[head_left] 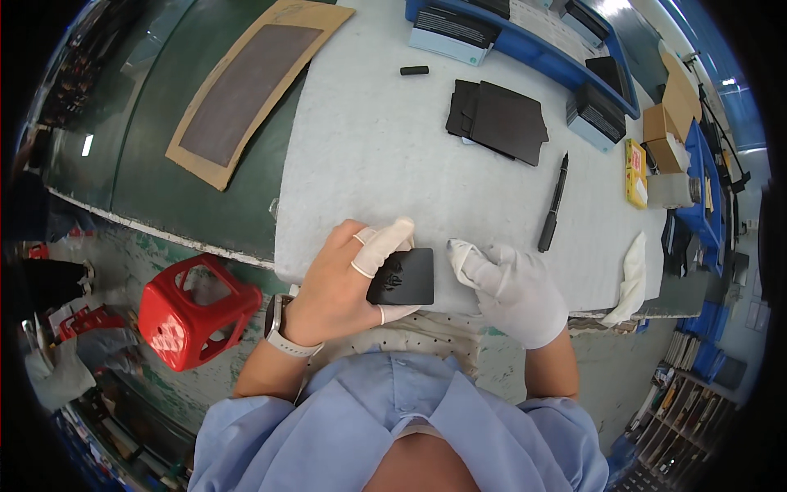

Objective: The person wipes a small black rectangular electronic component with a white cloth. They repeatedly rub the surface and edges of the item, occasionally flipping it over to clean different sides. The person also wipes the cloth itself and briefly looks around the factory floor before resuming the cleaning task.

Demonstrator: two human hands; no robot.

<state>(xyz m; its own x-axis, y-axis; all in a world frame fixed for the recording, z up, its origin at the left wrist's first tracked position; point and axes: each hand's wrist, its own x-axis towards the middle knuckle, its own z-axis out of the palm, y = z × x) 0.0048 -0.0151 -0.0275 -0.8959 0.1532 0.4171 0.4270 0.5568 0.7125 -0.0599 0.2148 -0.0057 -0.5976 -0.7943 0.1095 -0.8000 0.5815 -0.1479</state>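
My left hand (340,283), with pale finger cots on some fingers, grips a small black square plate (416,277) at the near edge of the table. Dark glossy smudges mark the plate's face beside the thumb. Just right of it, my right hand (520,297) wears a white glove, its fingers closed on a bunched white cloth (464,259). Cloth and plate are apart. Beyond my right hand lies a black marker pen (554,201); its likely cap (414,70) lies farther back. Several black plates (504,121) are stacked loosely at the back.
A blue tray (525,41) and black-and-white boxes (597,119) stand at the back right. Near them are a yellow box (635,174), a jar (670,191) and a crumpled white cloth (630,283). A cardboard-framed sheet (254,90) lies left; a red stool (201,312) stands below.
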